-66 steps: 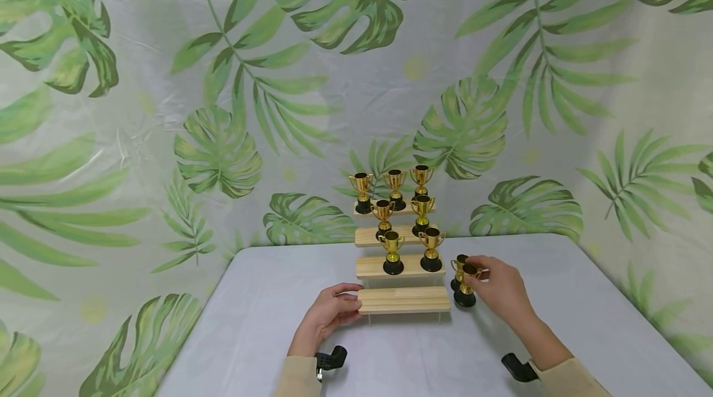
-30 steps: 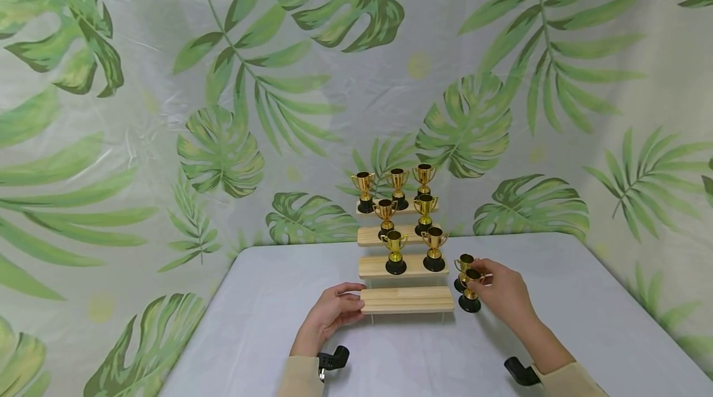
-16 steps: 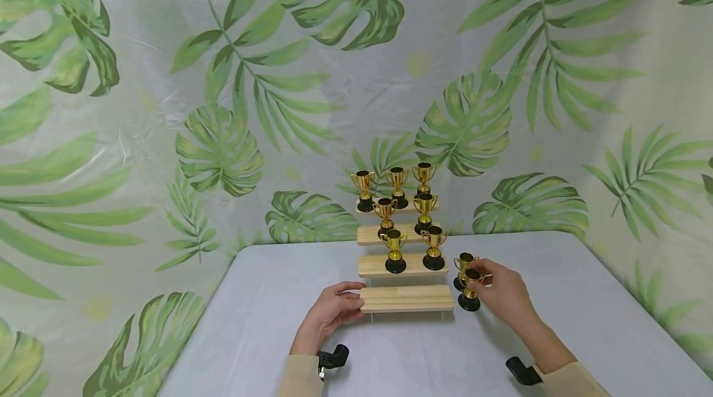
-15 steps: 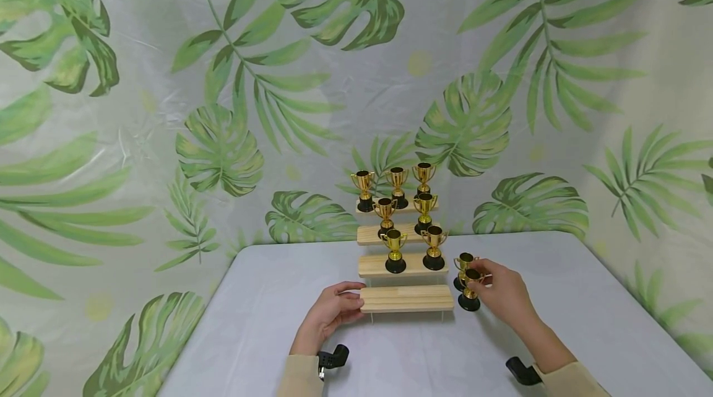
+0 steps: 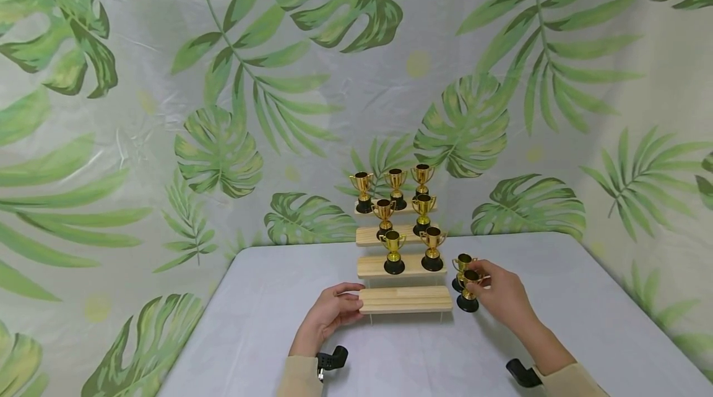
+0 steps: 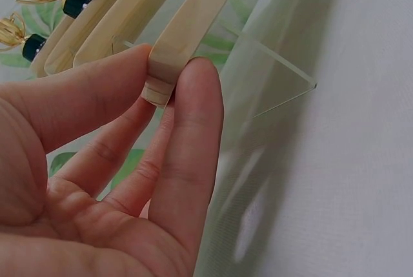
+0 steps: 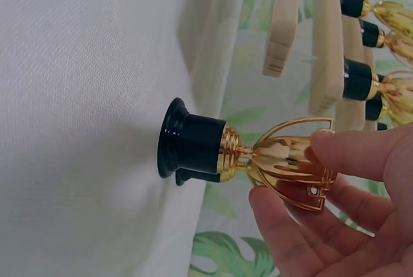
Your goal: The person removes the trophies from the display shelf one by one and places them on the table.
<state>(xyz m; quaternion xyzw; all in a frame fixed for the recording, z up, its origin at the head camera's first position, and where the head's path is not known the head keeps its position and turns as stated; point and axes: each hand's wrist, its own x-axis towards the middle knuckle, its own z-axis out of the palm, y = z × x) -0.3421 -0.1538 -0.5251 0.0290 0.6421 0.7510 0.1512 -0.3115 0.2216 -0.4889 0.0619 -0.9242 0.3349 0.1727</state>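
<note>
At its left end, my left hand [image 5: 330, 311] pinches the lowest wooden shelf [image 5: 405, 300] of a stepped display stand. The left wrist view shows the thumb and a finger on opposite faces of that shelf end [image 6: 169, 64]. To the right of the stand, my right hand [image 5: 504, 290] pinches a small gold trophy cup [image 7: 284, 157] by its bowl. Its black base [image 7: 193, 141] is upright at the tabletop; whether it touches, I cannot tell. Directly behind stands a second trophy cup [image 5: 462, 264], partly hidden by the held one.
Three trophies stand on the top shelf [image 5: 364, 207], two on the second shelf [image 5: 367, 236] and two on the third shelf [image 5: 370, 267]. Clear legs support the lowest shelf. A white cloth covers the table [image 5: 267, 298]. Behind hangs a leaf-print curtain [image 5: 334, 106].
Compared with the earliest frame, the held trophy sits slightly nearer me and a little farther from the shelf's right end. Over the last second both hands stay nearly still.
</note>
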